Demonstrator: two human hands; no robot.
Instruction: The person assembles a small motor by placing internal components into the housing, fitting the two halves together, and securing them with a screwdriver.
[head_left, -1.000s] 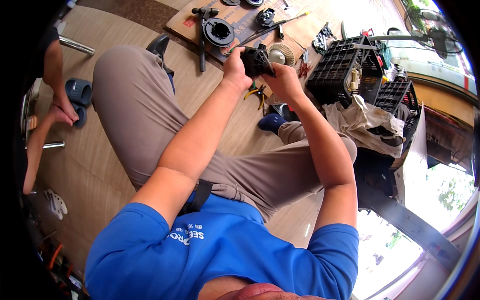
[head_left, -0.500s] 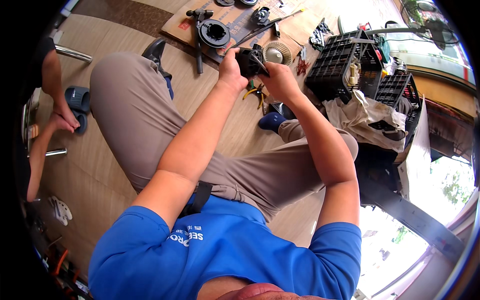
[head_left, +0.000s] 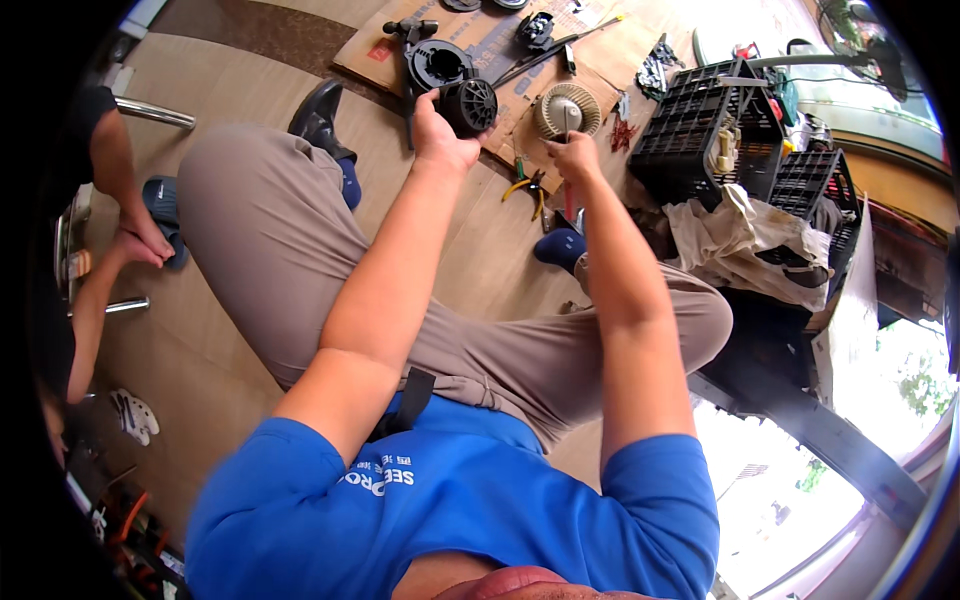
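My left hand is closed around a black round motor, its ribbed, vented end turned up. My right hand is shut on a slim tool with a grey metal end; a reddish length shows below the fist, and its exact kind is unclear. The right hand is apart from the motor, just in front of a cream blower wheel lying on the cardboard. A black ring-shaped housing lies behind the motor, next to a hammer.
Yellow-handled pliers lie on the floor by my socked foot. Flattened cardboard carries several small parts. Black crates and a pale cloth stand to the right. Another person's bare foot is at the left.
My right hand and the tool have moved away from the motor, to the right and down. My left hand has turned the motor so its vented end shows.
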